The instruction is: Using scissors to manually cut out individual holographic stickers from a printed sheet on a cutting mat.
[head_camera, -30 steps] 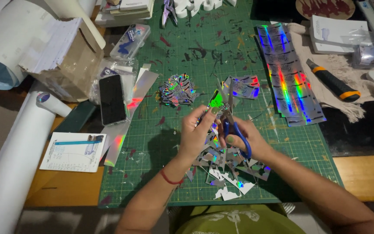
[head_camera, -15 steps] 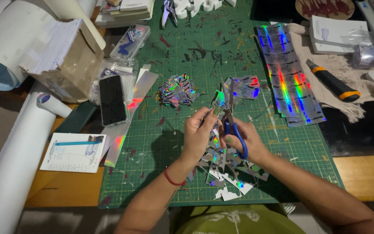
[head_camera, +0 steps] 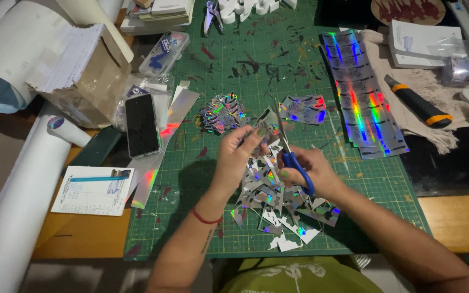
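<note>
**Sticker cutting — partway through**

Left hand (head_camera: 240, 154) pinches a holographic piece (head_camera: 267, 126) over the cutting mat (head_camera: 202, 217); right hand (head_camera: 305, 171) is closed on the blue scissors (head_camera: 291, 160). Cut stack (head_camera: 223, 113) and offcuts (head_camera: 278, 206) have accumulated — uncut strips (head_camera: 362, 103) remain.

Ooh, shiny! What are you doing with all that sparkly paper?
A person is cutting shapes out of shiny rainbow foil. The left hand pinches a small holographic sticker piece, while the right hand works blue-handled scissors against it. Offcuts lie piled on the green cutting mat under the hands. A small heap of cut stickers sits just beyond, and uncut holographic sheets wait to the right, near a utility knife.
</note>
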